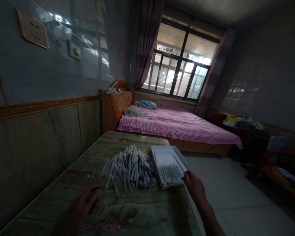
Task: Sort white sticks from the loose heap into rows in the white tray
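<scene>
A heap of several white stick-like tubes lies on the patterned table. To its right stands a shallow white tray with a row of the same sticks laid side by side in its near half. My right hand rests at the tray's near right corner, its fingers curled against the rim. My left hand lies flat on the table, fingers stretched toward the near left end of the heap, just short of the closest stick.
A tiled wall with a socket runs along the table's left side. Beyond the table stands a bed with a pink checked cover under a window. To the right lies bare floor, with cluttered furniture along the right wall.
</scene>
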A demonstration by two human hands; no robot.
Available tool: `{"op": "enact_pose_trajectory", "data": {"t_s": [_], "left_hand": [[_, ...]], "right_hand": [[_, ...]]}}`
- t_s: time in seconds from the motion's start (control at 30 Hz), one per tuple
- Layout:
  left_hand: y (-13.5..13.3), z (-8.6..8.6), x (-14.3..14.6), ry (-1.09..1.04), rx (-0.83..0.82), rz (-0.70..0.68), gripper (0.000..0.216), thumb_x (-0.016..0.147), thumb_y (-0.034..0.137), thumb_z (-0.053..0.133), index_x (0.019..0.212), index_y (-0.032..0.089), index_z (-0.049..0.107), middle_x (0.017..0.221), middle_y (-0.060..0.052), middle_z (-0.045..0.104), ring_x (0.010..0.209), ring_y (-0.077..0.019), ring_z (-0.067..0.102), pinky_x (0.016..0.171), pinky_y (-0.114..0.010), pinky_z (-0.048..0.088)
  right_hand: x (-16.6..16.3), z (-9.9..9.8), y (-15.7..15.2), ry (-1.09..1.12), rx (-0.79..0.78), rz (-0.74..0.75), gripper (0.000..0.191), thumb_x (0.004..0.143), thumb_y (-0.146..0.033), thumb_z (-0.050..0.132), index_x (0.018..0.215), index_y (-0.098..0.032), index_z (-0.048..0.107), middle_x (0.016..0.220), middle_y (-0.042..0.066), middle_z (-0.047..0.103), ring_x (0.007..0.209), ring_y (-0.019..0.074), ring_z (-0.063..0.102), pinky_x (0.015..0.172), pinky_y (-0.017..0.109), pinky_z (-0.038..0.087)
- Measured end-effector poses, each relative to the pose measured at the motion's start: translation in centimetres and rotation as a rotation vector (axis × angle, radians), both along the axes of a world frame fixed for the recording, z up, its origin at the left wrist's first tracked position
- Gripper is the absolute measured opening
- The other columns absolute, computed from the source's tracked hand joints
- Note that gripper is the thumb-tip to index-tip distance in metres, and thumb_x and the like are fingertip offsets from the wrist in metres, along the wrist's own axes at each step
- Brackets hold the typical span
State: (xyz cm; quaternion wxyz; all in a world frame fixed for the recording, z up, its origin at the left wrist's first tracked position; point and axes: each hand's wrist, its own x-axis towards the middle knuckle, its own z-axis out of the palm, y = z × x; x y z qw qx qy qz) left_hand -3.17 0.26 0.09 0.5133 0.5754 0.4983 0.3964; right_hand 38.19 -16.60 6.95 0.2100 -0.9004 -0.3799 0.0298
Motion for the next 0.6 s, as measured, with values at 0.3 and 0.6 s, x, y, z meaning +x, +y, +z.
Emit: {"op": "enact_pose_trajectory", "data": {"t_s": [0.3,0.6], "left_hand": [[1.4,-2.4,-0.9,0.026,-0.002,-0.018,0.05,0.057,0.062,0.071,0.09,0.024,0.068,0.066,0.001,0.069,0.06,-0.0208,0.065,0.055,-0.028,0.054],[1.2,-2.6,-1.1,0.055,-0.069,0.064,0.053,0.051,0.063,0.072,0.089,0.025,0.068,0.067,0.0,0.071,0.064,-0.023,0.067,0.053,-0.027,0.055]], "right_hand": [[4.9,0.9,0.1,-0.181,-0.272,-0.106,0.035,0.092,-0.029,0.038,0.097,-0.017,0.07,0.103,0.015,0.072,0.094,0.0269,0.069,0.071,0.033,0.046],[5.1,0.1,1.7,-0.262,-0.349,-0.036,0.032,0.088,-0.025,0.043,0.095,-0.018,0.074,0.101,0.016,0.074,0.099,0.0284,0.069,0.074,0.033,0.047]]}}
